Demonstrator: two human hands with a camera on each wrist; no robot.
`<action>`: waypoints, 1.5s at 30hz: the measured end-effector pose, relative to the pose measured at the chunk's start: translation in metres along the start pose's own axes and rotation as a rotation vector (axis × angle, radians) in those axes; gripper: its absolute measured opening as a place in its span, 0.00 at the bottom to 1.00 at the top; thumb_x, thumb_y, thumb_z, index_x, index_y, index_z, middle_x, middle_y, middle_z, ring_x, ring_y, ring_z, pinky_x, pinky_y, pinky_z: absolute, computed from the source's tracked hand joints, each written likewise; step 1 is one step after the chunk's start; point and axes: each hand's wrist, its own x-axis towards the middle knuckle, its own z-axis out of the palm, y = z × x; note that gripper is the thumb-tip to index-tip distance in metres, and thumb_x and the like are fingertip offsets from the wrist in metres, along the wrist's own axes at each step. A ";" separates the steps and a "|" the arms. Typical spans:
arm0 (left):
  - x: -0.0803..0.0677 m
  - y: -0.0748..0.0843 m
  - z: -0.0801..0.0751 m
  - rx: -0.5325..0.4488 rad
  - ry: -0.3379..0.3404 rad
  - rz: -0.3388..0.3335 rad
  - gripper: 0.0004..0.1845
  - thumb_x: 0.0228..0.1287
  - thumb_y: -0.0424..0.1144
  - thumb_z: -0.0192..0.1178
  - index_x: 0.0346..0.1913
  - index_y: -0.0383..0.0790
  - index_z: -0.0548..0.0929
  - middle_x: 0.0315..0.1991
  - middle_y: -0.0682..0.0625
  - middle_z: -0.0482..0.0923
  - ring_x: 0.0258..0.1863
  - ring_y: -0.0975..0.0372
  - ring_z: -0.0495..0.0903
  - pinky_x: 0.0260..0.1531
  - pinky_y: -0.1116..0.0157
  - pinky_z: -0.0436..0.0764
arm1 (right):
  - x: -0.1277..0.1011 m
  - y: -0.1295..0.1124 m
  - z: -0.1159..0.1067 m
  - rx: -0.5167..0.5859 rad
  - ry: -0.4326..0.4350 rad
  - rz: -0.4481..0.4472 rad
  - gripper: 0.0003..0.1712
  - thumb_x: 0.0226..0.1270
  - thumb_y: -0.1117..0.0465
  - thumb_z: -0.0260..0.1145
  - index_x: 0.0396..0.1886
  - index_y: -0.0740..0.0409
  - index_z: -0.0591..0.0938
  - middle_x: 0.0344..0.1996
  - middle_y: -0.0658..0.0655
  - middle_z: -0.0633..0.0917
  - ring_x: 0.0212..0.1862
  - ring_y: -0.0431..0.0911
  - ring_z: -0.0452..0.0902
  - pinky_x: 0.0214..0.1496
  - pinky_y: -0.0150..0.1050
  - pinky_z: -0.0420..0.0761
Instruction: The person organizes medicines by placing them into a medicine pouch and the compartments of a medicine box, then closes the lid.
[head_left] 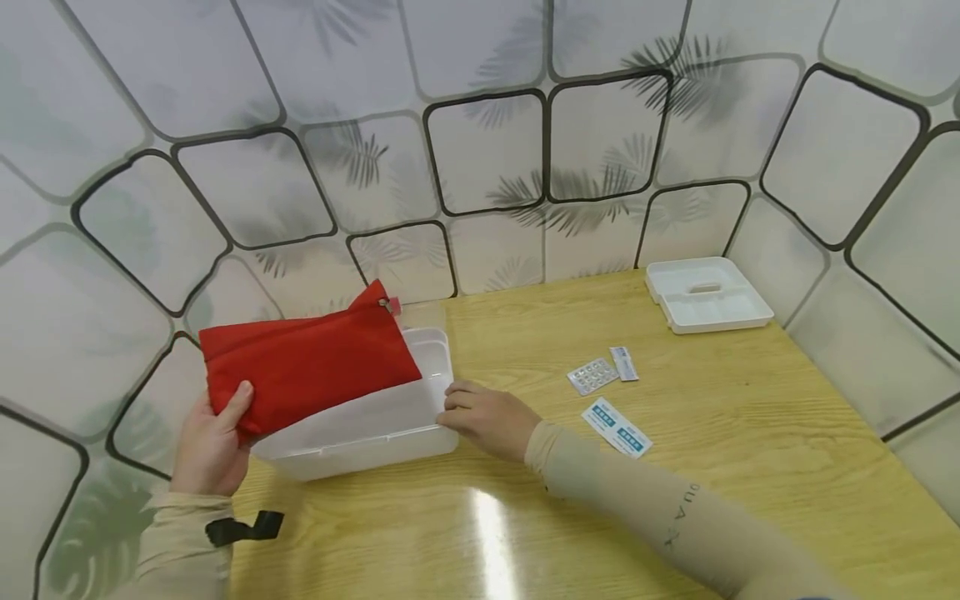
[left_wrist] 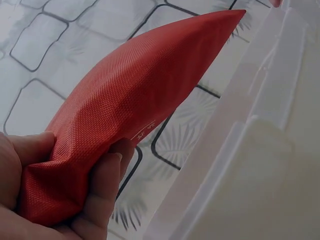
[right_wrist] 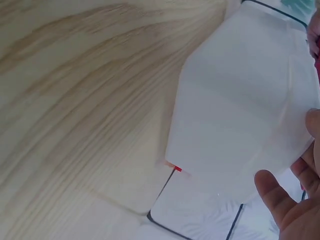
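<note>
A red fabric zip pouch (head_left: 315, 358) is in my left hand (head_left: 213, 442), the thumb on its near face and the fingers behind. In the left wrist view the pouch (left_wrist: 115, 95) bunches up where the hand grips its end. It overlaps the translucent white plastic box (head_left: 367, 454) in the head view and hides part of its inside. At the box's right end, my right hand (head_left: 487, 417) holds the rim with curled fingers. The right wrist view shows the outer wall of the box (right_wrist: 230, 100), with the fingertips right at its edge.
A white compartment tray (head_left: 712, 312) with a handle lies at the back right. Between it and the box are a blister pack (head_left: 592, 377), a small sachet (head_left: 624, 364) and a blue-and-white packet strip (head_left: 617, 427). A patterned curtain (head_left: 495, 158) borders the wooden table (head_left: 720, 417).
</note>
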 end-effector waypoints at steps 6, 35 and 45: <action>-0.009 -0.013 0.034 0.157 -0.072 -0.053 0.24 0.69 0.41 0.57 0.65 0.45 0.63 0.53 0.53 0.72 0.46 0.65 0.78 0.42 0.69 0.80 | -0.033 0.008 -0.021 0.027 0.012 0.020 0.12 0.62 0.64 0.67 0.45 0.48 0.84 0.43 0.46 0.83 0.56 0.44 0.74 0.58 0.34 0.74; 0.002 -0.054 0.117 0.682 -0.224 -0.240 0.24 0.73 0.44 0.52 0.65 0.37 0.64 0.53 0.42 0.74 0.49 0.53 0.77 0.48 0.58 0.77 | -0.083 0.022 -0.049 0.171 0.105 0.059 0.06 0.68 0.60 0.63 0.42 0.52 0.84 0.45 0.51 0.83 0.57 0.48 0.74 0.60 0.40 0.73; 0.015 -0.053 0.112 1.201 -0.324 -0.036 0.28 0.67 0.39 0.58 0.63 0.26 0.62 0.49 0.37 0.78 0.44 0.50 0.79 0.48 0.52 0.77 | -0.085 0.024 -0.045 0.177 0.112 0.070 0.06 0.66 0.60 0.64 0.41 0.51 0.83 0.46 0.50 0.82 0.58 0.49 0.73 0.61 0.43 0.72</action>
